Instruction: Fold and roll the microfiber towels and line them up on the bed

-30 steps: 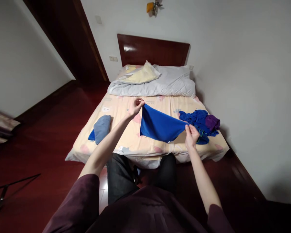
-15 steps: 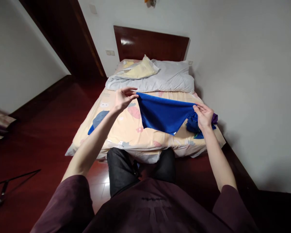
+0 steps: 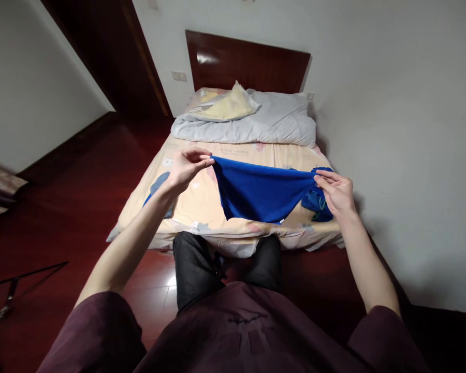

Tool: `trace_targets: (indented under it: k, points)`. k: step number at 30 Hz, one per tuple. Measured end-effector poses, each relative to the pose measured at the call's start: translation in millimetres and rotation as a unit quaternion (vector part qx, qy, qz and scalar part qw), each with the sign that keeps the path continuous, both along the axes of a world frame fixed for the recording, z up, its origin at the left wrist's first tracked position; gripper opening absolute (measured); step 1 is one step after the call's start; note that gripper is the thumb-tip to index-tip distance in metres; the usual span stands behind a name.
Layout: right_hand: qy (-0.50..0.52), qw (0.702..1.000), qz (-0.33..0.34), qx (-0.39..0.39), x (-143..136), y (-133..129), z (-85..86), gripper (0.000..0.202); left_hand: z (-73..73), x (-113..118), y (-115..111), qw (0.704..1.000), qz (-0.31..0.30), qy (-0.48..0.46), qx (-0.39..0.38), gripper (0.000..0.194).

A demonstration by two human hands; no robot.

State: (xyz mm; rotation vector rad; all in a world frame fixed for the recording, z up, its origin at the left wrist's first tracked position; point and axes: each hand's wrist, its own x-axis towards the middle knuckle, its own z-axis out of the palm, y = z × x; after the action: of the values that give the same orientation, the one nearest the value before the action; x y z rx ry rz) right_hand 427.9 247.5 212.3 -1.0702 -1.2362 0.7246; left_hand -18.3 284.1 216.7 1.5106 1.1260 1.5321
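Observation:
A blue cloth (image 3: 260,191) hangs stretched above the bed, with a small white tag at its lower edge. Its upper left corner is pinched between the thumb and fingers of my left hand (image 3: 188,168). My right hand (image 3: 336,190) grips the upper right corner the same way. Behind and below the right hand lies a crumpled blue pile of cloth (image 3: 317,202) with green edging, partly hidden. A grey-blue folded piece of cloth (image 3: 160,182) lies on the bed's left side, partly covered by my left forearm.
The bed (image 3: 194,210) has a peach patterned sheet. A grey quilt (image 3: 283,116) and a pale yellow cloth (image 3: 231,106) lie near the dark wooden headboard (image 3: 248,59). A white wall (image 3: 407,155) rises at the right. A black metal stand (image 3: 11,290) is on the floor at left.
My hands have moved apart and slightly down, drawing the blue cloth's upper edge straighter and wider. The cloth hangs a little lower and nearer to me.

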Motion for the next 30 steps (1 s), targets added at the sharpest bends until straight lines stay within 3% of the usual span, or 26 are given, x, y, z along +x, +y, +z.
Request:
trace_targets:
  k: [3, 6, 12, 16, 20, 23, 25, 27, 30]
  points:
    - [-0.003, 0.999, 0.021, -0.04, -0.9, -2.5, -0.3, 0.05, -12.1, -11.8, -2.0, 0.999, -0.01, 0.006, -0.034, 0.049]
    - [0.003, 0.997, 0.028, -0.067, -6.1, 7.7, -7.0, 0.052, -29.9, -22.8, 9.7, 0.997, -0.02, 0.014, -0.069, 0.044]
    - [0.038, 0.992, 0.043, -0.111, -25.4, 73.2, -37.6, 0.055, -59.0, -29.1, 69.4, 0.99, -0.018, 0.03, -0.136, 0.044]
    - [0.066, 0.988, 0.022, -0.134, -45.0, 140.8, -55.5, 0.062, -55.8, -22.0, 122.0, 0.991, 0.026, 0.022, -0.131, 0.043]
    - [0.069, 0.996, -0.018, -0.059, -61.0, 188.9, -65.8, 0.059, -46.2, -21.9, 152.1, 0.996, 0.067, 0.035, -0.038, 0.041]
    - [0.072, 0.997, -0.015, -0.002, -64.0, 194.4, -80.1, 0.055, -54.8, -32.3, 148.9, 0.994, 0.08, 0.069, 0.036, 0.045]
    - [0.073, 0.997, -0.006, 0.005, -62.5, 183.5, -98.2, 0.052, -73.4, -40.9, 135.0, 0.99, 0.088, 0.102, 0.036, 0.049]
    - [0.072, 0.997, 0.002, -0.016, -60.8, 163.1, -125.1, 0.047, -102.4, -46.2, 112.5, 0.985, 0.098, 0.144, -0.001, 0.051]
    - [0.074, 0.993, 0.019, -0.085, -61.9, 119.4, -180.8, 0.037, -162.1, -40.2, 64.3, 0.974, 0.096, 0.189, -0.085, 0.047]
